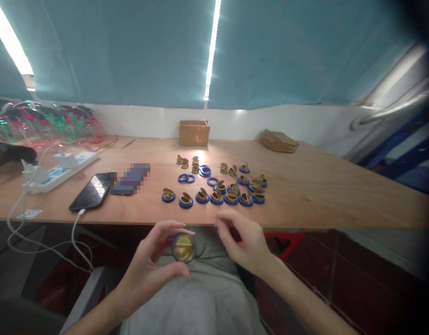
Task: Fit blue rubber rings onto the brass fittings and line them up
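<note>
My left hand (155,260) is closed around a round brass fitting (184,248) with a dark blue rim, held above the lap with its face towards me. Just past the table's front edge, my right hand (244,239) has thumb and fingertips pinched together; anything between them is too small to make out. Beyond the hands, a row of brass fittings with tilted flaps, each on a blue ring (231,198), lies along the table. Loose blue rings (212,182) and bare brass pieces (195,165) lie behind that row.
A small cardboard box (194,133) and a folded brown paper bag (280,141) stand at the back of the wooden table (322,190). On the left are a plugged-in phone (93,191), a power strip (64,172) with trailing cables, and several clear plastic bottles (47,123).
</note>
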The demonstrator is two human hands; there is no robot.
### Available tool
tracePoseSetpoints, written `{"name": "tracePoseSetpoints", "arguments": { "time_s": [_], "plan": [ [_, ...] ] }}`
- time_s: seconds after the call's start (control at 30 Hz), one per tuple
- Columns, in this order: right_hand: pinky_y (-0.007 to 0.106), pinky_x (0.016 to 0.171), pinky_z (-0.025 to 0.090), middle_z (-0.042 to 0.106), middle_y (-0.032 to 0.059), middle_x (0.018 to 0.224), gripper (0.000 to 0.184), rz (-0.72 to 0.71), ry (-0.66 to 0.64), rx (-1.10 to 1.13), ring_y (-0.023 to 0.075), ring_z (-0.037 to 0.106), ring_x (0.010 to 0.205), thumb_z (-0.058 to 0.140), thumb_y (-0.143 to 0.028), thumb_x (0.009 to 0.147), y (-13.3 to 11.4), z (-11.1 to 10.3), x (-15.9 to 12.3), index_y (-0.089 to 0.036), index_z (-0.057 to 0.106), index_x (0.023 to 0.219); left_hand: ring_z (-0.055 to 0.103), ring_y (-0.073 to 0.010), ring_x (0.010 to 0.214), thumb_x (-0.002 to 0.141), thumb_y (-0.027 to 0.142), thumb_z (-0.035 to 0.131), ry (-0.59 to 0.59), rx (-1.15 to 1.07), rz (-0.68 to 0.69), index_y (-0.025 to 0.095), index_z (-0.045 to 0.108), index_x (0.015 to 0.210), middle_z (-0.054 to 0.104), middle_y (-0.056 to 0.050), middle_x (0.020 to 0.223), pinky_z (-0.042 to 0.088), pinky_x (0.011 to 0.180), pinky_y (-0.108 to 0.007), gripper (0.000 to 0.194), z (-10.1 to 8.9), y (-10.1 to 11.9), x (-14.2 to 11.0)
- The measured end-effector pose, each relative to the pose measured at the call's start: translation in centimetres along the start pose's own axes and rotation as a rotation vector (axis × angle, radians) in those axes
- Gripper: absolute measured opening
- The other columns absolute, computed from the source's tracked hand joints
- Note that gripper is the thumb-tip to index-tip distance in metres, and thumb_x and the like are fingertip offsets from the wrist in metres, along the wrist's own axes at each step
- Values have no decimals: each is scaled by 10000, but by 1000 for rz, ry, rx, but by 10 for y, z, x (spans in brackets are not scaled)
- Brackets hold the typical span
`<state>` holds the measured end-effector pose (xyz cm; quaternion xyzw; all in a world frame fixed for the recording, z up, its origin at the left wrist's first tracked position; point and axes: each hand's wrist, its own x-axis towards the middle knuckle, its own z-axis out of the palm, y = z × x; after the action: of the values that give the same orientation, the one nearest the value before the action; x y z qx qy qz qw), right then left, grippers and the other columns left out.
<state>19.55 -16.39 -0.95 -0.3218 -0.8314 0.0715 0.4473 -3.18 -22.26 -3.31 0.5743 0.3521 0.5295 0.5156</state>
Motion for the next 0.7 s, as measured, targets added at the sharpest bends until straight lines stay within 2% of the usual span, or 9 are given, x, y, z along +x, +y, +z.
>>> {"name": "tracePoseSetpoints", "arguments": {
  "time_s": [0.07,0.1,0.2,0.33,0.43,0.5,0.6,0.7],
  "plan": [
    [277,639,469,645,39,793,110,129,-49,-179,163,613,675,459,-166,941,16,-6,26,-187,559,981,654,-161,1069,672,151,879,48,83,62,328,598,1162,710,26,1158,492,936,-203,592,-1,1,1],
    [288,656,455,651,51,807,119,173,-152,-277,173,612,700,448,-180,946,25,-8,42,-175,564,971,659,-157,1065,671,142,878,64,126,85,327,607,1150,714,32,1152,496,931,-195,581,-2,1,1],
    [291,678,425,671,72,836,115,172,-332,-302,190,610,756,499,-157,907,54,-8,94,-153,614,918,669,-145,1046,669,133,876,97,230,131,323,628,1127,721,42,1130,502,908,-171,555,-2,2,1],
    [252,646,421,691,34,814,134,132,-703,-253,167,617,736,643,-105,787,87,11,143,-169,685,898,677,-149,1038,662,154,883,113,262,156,319,625,1126,728,40,1126,508,897,-173,556,-4,1,2],
    [253,630,448,694,23,818,215,145,-917,-242,165,623,724,726,-109,732,105,27,156,-166,696,936,677,-150,1037,667,162,881,116,276,146,321,627,1128,730,38,1122,507,889,-172,549,-5,-1,2],
    [279,658,489,684,23,862,201,153,-997,-244,161,627,736,711,-186,811,112,33,157,-159,671,1006,677,-150,1036,671,170,879,104,277,134,324,629,1125,730,39,1121,509,884,-173,541,-5,-1,3],
    [336,724,536,663,36,962,206,154,-1046,-246,162,638,798,616,-307,933,116,37,155,-152,629,1067,685,-157,1018,682,195,874,64,255,112,318,630,1115,734,33,1121,521,876,-187,511,-4,0,3],
    [356,755,537,660,42,989,222,146,-1052,-235,171,640,830,606,-330,941,117,38,153,-153,622,1074,691,-166,993,687,212,872,45,249,93,305,637,1102,737,21,1116,529,867,-201,486,-2,1,3]
  ]
}}
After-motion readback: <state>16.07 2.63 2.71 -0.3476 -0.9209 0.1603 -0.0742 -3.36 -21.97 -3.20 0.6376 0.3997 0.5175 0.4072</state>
